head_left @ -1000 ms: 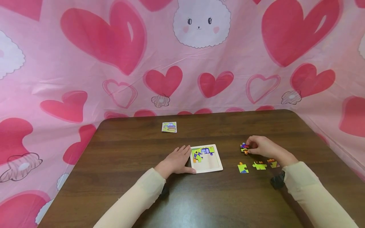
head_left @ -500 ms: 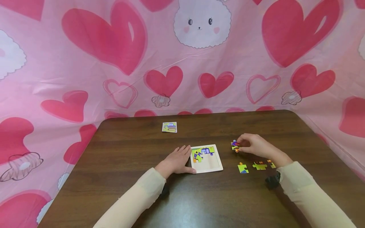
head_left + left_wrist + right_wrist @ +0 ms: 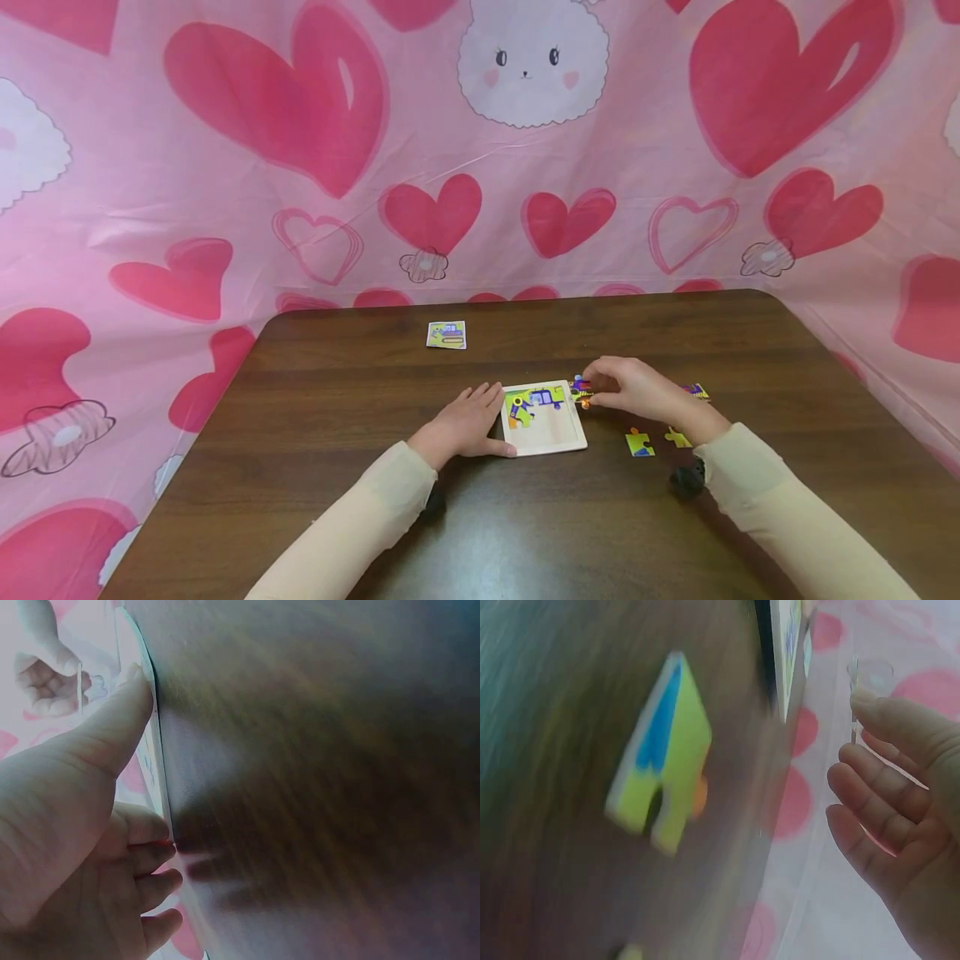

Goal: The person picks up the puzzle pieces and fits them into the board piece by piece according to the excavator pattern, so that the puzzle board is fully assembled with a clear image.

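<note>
A square wooden puzzle tray (image 3: pixel 550 451) lies mid-table with a few joined pieces (image 3: pixel 520 410) in its upper left; the rest of its floor is bare. My left hand (image 3: pixel 463 423) rests flat against the tray's left side, thumb by the near corner, and the left wrist view shows the thumb (image 3: pixel 127 727) at its edge. At the tray's right rim, my right hand (image 3: pixel 637 390) pinches a purple, yellow and orange jigsaw piece (image 3: pixel 578 386) between thumb and fingers. Seen edge-on in the right wrist view, that piece is a thin line beyond the thumb (image 3: pixel 892 724).
Right of the tray lie loose jigsaw pieces: a yellow-green one with a blue corner (image 3: pixel 640 443), another yellow-green one (image 3: pixel 677 437) partly behind my right wrist, and a purple one (image 3: pixel 699 391). A picture card (image 3: pixel 446 335) lies farther back. A pink heart-print cloth (image 3: pixel 427 125) hangs behind the table.
My right hand has moved left with the jigsaw piece, from above the loose pieces to the tray's right rim. The purple piece behind the arm has come into view. My left hand stays put.
</note>
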Motion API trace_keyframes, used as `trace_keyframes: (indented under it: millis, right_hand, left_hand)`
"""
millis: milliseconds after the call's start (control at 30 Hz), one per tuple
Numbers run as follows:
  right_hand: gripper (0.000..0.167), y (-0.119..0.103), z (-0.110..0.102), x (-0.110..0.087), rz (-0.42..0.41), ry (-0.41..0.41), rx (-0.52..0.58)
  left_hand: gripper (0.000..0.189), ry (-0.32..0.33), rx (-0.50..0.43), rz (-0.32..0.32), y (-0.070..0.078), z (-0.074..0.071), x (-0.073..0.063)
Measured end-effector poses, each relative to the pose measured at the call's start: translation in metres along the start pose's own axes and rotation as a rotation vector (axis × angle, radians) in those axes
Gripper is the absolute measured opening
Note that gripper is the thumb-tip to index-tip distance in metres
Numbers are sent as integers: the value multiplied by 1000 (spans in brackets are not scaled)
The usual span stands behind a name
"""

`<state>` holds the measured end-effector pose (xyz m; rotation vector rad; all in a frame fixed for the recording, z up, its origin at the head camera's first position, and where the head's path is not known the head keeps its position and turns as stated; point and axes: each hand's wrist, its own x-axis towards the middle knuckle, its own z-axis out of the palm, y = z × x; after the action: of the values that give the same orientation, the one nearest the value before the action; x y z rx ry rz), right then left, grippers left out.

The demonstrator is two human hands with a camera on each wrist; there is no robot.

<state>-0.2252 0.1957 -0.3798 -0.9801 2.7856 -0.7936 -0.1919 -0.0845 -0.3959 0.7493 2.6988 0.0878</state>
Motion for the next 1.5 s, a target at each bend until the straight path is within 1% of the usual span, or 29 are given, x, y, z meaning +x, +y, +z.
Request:
trace_keyframes:
  millis: [133,300,400,667,1100,1500]
  right_hand:
    - [25,-9,9,8,-52,-25,-1]
    - [23,-18,20,16,-149,-48,-9]
    - [21,-21,26,20,-180,-64,-4]
    - [16,-29,35,26,-185,-101,3]
    - [14,-30,40,32,-228,-121,-77]
    - [16,-33,41,34,-210,-142,-149]
  left_hand:
    - [95,-5,2,2,0,0,0]
    - [94,-8,18,3,0,-1,-1]
    - [95,-8,22,2,0,-1,-1]
    - [95,-5,14,2,-1,1,1]
    - [94,20,38,33,-2,3,0]
    - [93,18,23,28,-2,2,1]
